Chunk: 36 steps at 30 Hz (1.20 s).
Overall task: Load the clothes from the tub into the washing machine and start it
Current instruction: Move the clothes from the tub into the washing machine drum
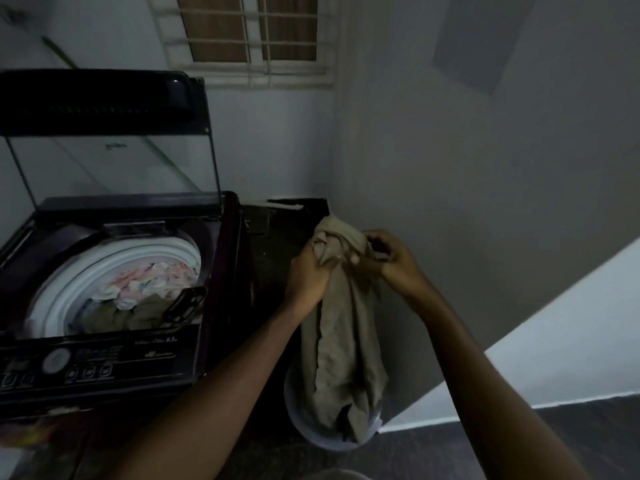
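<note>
Head view: the left hand [310, 275] is closed tightly, fingers curled round a bunched fold at the top of a drab olive garment [343, 341]. The right hand [394, 261], just at its 3 o'clock, is narrow too, with thumb and fingertips pinching the same upper edge of the cloth. Both hands meet at the garment's top, and a hump of fabric stands up between them toward 12 o'clock.

From the hands the garment hangs straight down toward 6 o'clock in long loose folds. Its lower end drops into the pale plastic tub [304, 427], which sits on the dark floor [519, 438] directly below the hands. Whether the hem touches the tub's bottom cannot be told.

The washing machine [214, 271] stands at 9 o'clock of the hands, near the left forearm. Its lid [104, 98] is raised upright at the back. In the white-rimmed drum [69, 292] lie clothes [149, 282], pale pink and white ones above olive ones. The control panel [69, 365] with a round dial runs along the machine's near edge, at 8 o'clock of the hands. A barred window [249, 36] is at 12 o'clock in the frame.
</note>
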### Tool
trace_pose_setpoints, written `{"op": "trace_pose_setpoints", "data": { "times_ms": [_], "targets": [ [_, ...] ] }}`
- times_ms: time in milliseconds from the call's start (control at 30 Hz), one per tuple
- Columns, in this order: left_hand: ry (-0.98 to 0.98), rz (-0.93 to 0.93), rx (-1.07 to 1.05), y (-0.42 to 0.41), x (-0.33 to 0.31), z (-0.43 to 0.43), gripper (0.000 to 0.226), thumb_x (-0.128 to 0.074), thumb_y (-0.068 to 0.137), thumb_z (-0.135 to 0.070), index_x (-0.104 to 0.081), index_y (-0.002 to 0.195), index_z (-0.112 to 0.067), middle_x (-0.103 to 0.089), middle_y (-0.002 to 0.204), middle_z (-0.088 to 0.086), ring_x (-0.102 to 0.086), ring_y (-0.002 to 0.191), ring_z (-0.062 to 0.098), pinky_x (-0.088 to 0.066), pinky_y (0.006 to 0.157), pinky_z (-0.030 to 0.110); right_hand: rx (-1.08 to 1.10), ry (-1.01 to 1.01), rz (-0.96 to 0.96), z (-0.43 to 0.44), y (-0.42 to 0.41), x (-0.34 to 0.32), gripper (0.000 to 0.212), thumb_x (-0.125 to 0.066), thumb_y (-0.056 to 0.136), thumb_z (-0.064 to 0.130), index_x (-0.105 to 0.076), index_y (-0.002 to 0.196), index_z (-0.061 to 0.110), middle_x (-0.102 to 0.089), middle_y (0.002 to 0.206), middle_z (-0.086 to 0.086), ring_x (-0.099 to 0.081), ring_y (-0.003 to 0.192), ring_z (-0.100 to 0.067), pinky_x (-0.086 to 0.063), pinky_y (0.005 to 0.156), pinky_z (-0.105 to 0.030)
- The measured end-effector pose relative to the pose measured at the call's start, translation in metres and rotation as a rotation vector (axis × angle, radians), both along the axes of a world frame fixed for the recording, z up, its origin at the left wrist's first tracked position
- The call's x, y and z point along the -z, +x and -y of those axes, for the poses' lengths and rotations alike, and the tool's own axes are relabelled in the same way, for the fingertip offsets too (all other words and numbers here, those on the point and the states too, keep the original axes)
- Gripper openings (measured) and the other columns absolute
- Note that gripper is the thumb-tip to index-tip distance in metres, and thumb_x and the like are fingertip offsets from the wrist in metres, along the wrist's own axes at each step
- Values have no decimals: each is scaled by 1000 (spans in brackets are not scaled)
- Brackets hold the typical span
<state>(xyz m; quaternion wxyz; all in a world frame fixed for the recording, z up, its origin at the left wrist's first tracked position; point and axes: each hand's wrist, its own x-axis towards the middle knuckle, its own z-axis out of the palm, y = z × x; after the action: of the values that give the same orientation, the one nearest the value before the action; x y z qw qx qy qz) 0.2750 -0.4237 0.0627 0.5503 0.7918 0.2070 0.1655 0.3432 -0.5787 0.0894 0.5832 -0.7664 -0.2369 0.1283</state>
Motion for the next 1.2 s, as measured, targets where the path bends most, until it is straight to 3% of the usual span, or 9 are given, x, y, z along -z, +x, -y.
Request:
{"op": "trace_pose_setpoints", "data": {
  "times_ms": [133,200,300,400,600,833,933,1033,1200],
  "targets": [
    [-359,166,-80,11,-36,6,33,-72,86,-23,-67,116,-10,-70,113,3,-67,102,18,-54,93,38,-12,-100,-93,30,-23,42,87,-90,62,27,-35,129,38,-42,122,34,-45,106,19,-45,84,-8],
    [-563,240,-53,14,-52,6,28,-72,86,-18,-69,112,-9,-73,107,6,-70,98,21,-56,89,37,-39,-147,-134,22,-32,74,96,-92,57,37,-35,135,34,-45,130,25,-48,116,8,-47,95,-21],
    [-677,281,-85,15,-56,-5,29,-72,86,-15,-68,113,-6,-72,109,9,-69,100,25,-56,87,37,39,-259,-43,12,-26,112,66,-79,66,56,-58,120,24,-65,118,3,-61,107,-11,-53,90,-38],
    [-389,190,-286,6,-44,-32,38,-71,84,-22,-64,118,-9,-69,114,9,-66,105,27,-53,92,36,100,-331,54,15,-12,105,25,-67,81,26,-71,100,10,-73,99,-7,-64,91,-11,-50,73,-27],
    [478,-231,-229,-30,-9,-49,57,-60,90,-21,-37,142,-14,-51,136,16,-55,115,42,-47,92,47,157,-219,183,27,6,41,21,-53,75,30,-73,81,24,-70,77,9,-61,71,-2,-46,61,-24],
    [267,-210,443,-34,8,-25,120,-75,69,-60,7,153,-34,1,162,-9,-9,148,15,-22,119,46,133,-286,353,-24,7,-20,43,-48,62,21,-76,94,13,-75,90,-4,-67,82,-16,-50,69,-25],
    [226,-95,171,-33,4,-6,120,-82,53,-68,-18,148,-32,-33,152,0,-38,137,17,-41,108,43,8,-244,315,-42,-4,-30,40,-51,63,17,-76,94,13,-74,88,-3,-69,81,-18,-54,69,-31],
    [205,-128,-121,-29,-10,0,80,-77,69,-54,-38,131,-23,-56,129,5,-57,116,29,-50,90,42,-128,-104,84,-48,-12,-36,45,-61,72,8,-67,117,6,-70,111,-9,-67,101,-23,-56,86,-37],
    [88,-45,-249,-18,-27,-8,58,-75,74,-41,-52,122,-18,-64,118,9,-62,107,31,-53,87,40,-134,-33,62,-18,-36,-19,72,-73,83,18,-36,145,17,-37,144,12,-38,129,0,-33,104,-10]
  ]
}}
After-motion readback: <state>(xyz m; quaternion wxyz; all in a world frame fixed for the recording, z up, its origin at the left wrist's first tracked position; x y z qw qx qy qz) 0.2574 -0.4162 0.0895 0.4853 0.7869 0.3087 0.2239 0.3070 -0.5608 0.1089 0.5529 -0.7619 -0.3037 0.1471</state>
